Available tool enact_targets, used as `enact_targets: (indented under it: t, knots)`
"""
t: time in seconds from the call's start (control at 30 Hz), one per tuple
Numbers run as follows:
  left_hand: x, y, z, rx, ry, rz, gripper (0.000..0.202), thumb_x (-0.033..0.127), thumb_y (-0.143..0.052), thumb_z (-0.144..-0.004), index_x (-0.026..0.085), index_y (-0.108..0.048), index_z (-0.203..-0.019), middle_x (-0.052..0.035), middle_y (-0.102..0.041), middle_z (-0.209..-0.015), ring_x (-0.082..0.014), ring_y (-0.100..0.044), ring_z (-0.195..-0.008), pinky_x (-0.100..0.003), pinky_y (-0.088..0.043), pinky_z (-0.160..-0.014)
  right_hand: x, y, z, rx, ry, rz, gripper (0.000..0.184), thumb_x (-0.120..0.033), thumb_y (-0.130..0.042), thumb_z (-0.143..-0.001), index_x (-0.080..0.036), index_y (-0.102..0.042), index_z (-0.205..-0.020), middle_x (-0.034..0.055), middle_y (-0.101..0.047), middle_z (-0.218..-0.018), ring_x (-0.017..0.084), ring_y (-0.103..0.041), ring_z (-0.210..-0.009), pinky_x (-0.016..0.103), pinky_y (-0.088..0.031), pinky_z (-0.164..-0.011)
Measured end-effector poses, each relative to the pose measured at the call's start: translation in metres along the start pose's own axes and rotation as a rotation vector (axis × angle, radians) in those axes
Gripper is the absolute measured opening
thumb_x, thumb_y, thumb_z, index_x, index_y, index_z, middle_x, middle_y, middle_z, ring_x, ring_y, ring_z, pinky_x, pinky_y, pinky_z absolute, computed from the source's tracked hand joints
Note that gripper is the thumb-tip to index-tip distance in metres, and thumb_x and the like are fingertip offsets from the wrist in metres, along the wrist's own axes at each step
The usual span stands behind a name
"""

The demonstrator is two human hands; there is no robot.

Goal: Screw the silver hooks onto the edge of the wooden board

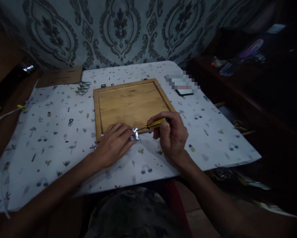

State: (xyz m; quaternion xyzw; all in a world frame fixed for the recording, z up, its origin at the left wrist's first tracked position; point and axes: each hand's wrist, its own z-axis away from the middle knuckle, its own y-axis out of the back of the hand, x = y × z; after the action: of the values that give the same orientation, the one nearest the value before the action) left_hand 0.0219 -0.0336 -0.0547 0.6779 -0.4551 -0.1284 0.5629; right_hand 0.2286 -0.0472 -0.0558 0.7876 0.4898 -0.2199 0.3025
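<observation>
2 bare hands work at the near edge of a wooden panel. The left hand (115, 142) lies low over that edge, thumb and fingers pinching a small shiny metal piece (135, 134). The right hand (172, 135) is closed around a yellow-handled tool (156, 124), probably a screwdriver, its thin shaft pointing left at the metal piece; whether the tip touches is too small to tell. For good control, the shaft is best kept in line with the spot it meets, pressure steady and the left fingertips clear of the tip, since a slip could scratch the wood or jab a finger.

The wooden panel (132, 105), flat with a raised border, lies mid-table on a white patterned cloth (200, 145). Beyond its far left corner are a tangle of thin strands (83, 88) and some cardboard (61, 76). To its far right sits a partly pixelated flat object (185, 92). Patterned wallpaper (140, 29) rises behind.
</observation>
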Motion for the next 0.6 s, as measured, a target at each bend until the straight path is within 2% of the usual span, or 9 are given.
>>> enact_targets:
  t: [0.1, 0.27, 0.43, 0.6]
  knots:
    - [0.002, -0.004, 0.007, 0.016, -0.083, -0.145, 0.031, 0.039, -0.048, -0.105, 0.013, -0.062, -0.116, -0.0136, -0.069, -0.122, -0.0291, -0.058, -0.121, -0.046, -0.045, -0.103, 0.0, -0.001, -0.001, -0.006, 0.0, 0.006, 0.02, -0.032, -0.042, -0.108, -0.022, -0.058, -0.102, -0.0011, -0.07, -0.087, 0.003, -0.053, -0.043, 0.017, -0.04, -0.042]
    - [-0.001, -0.01, 0.01, -0.017, -0.059, -0.188, 0.033, 0.041, -0.048, -0.105, 0.014, -0.058, -0.12, -0.0136, -0.067, -0.13, -0.0292, -0.056, -0.128, -0.047, -0.043, -0.11, 0.0, -0.001, -0.002, -0.009, 0.01, 0.018, 0.019, -0.03, -0.042, -0.108, -0.022, -0.058, -0.103, -0.0011, -0.07, -0.088, 0.002, -0.052, -0.043, 0.017, -0.04, -0.042]
    - [-0.002, -0.012, 0.009, -0.057, -0.032, -0.205, 0.029, 0.036, -0.048, -0.105, 0.015, -0.057, -0.122, -0.0116, -0.069, -0.127, -0.028, -0.055, -0.127, -0.046, -0.042, -0.109, 0.0, -0.001, -0.003, -0.011, 0.008, 0.026, 0.019, -0.031, -0.042, -0.108, -0.023, -0.058, -0.102, -0.0011, -0.071, -0.088, 0.003, -0.052, -0.042, 0.018, -0.041, -0.042]
    - [-0.001, -0.011, 0.009, -0.068, -0.068, -0.239, 0.022, 0.027, -0.052, -0.102, 0.016, -0.061, -0.119, -0.0089, -0.07, -0.124, -0.028, -0.057, -0.123, -0.047, -0.041, -0.106, 0.0, -0.001, -0.003, -0.018, -0.009, 0.03, 0.021, -0.034, -0.041, -0.108, -0.022, -0.057, -0.102, -0.0008, -0.071, -0.087, 0.004, -0.052, -0.042, 0.019, -0.041, -0.042]
